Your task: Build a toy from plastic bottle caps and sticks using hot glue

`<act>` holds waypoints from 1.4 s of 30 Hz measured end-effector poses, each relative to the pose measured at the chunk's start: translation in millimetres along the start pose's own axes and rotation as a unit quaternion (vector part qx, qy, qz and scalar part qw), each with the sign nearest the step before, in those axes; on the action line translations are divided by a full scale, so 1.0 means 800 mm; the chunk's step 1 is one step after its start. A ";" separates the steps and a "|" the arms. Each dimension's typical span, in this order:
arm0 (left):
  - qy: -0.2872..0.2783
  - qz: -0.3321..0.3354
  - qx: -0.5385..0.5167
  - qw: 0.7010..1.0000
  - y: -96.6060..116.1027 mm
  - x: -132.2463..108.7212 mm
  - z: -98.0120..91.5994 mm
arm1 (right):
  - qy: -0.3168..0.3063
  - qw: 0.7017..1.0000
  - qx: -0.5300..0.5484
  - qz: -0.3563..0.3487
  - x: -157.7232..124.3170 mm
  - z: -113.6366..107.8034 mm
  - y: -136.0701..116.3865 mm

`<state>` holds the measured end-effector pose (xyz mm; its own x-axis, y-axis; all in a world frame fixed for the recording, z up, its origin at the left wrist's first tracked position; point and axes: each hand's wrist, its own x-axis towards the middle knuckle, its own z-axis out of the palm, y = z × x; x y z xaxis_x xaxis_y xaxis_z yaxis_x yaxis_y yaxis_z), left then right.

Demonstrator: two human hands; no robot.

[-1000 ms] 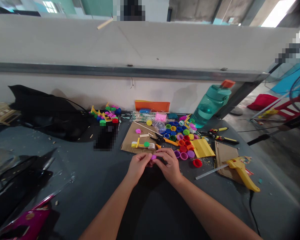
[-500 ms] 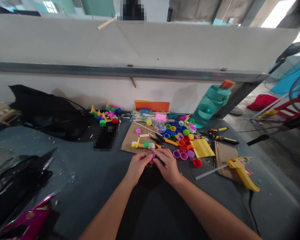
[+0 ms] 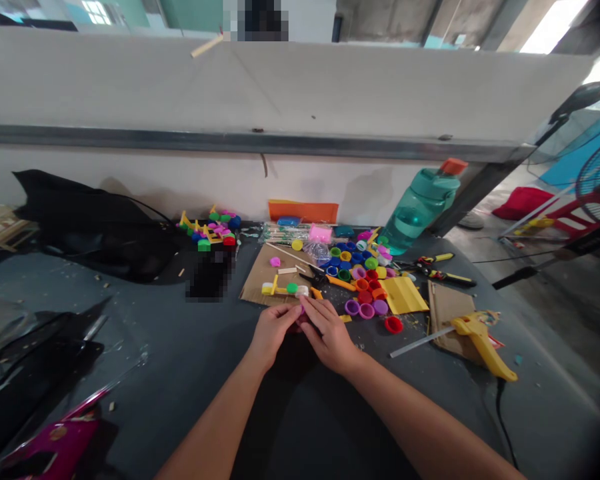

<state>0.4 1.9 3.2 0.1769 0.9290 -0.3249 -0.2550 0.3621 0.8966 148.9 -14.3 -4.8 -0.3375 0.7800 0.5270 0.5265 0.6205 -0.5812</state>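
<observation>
My left hand (image 3: 275,333) and my right hand (image 3: 333,337) meet at the front edge of a cardboard sheet (image 3: 253,283). Between their fingertips is a small purple piece (image 3: 301,309), mostly covered, so its kind does not show. Both hands are closed on it. Just beyond the fingers, a small assembly of yellow sticks with green and white caps (image 3: 291,288) lies on the cardboard. Orange-handled pliers (image 3: 341,284) rest to its right. Past my right hand, many bottle caps (image 3: 364,297) in purple, red, blue and green are spread out, beside a folded yellow sheet (image 3: 404,295).
A yellow glue gun (image 3: 485,343) lies at right, its cord running off the front. Behind it are yellow-black pliers (image 3: 443,277) and a teal bottle (image 3: 415,210). At left are a black bag (image 3: 100,227), colourful assembled pieces (image 3: 220,227) and a magenta package (image 3: 60,440).
My hands stay together at the same place, and the fingers have shifted slightly around the purple piece. The whole view has moved a little.
</observation>
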 end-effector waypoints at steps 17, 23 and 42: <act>-0.010 -0.003 0.021 1.000 0.007 -0.005 0.004 | 0.119 0.989 0.055 0.072 0.005 -0.004 0.004; -0.009 0.008 0.034 0.999 0.005 -0.003 0.001 | 0.108 0.990 0.059 0.075 0.006 -0.005 0.001; -0.025 0.002 0.006 1.000 0.003 -0.003 0.001 | 0.120 0.988 0.068 0.069 0.005 -0.005 0.004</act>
<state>-0.2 0.4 6.5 0.2226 0.9256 -0.3063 -0.2449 0.3572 0.9014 152.0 -9.5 -2.0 -0.0661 0.8260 0.5598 0.4392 0.5278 -0.7270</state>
